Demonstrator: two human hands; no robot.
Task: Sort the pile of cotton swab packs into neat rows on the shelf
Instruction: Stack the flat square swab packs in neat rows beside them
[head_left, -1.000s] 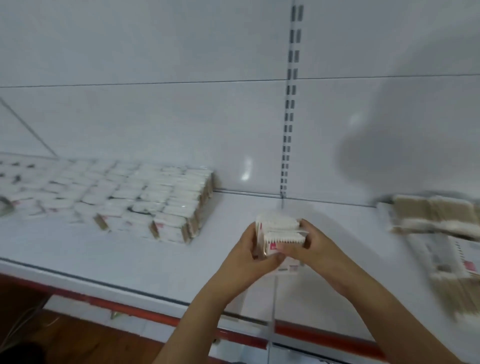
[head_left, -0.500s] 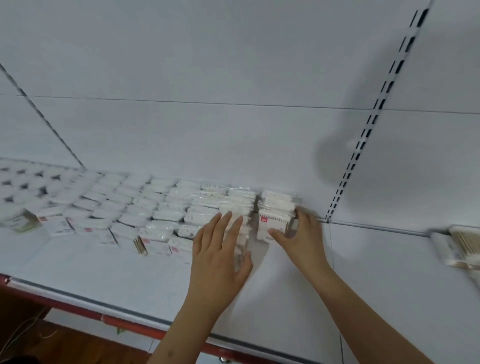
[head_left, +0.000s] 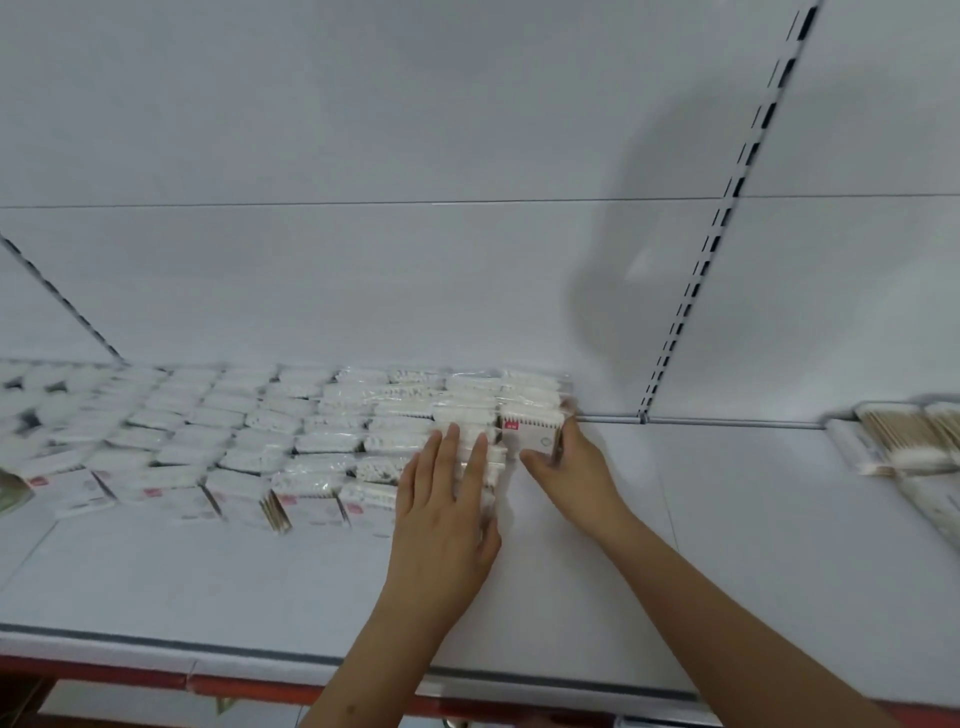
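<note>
A white shop wall

The back wall (head_left: 363, 130) is plain white, with a slotted metal strip (head_left: 727, 208) running up the right side.

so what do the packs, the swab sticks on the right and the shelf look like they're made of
Packs: seemingly thin clear plastic film, going by the glossy crinkled glints, with a white printed card face.
Swab sticks: probably wood or bamboo, tan and matte, with white tips that look like cotton.
Shelf: likely painted sheet metal, smooth and pale with a soft sheen, plus a slotted upright behind; blur leaves this open.
</note>
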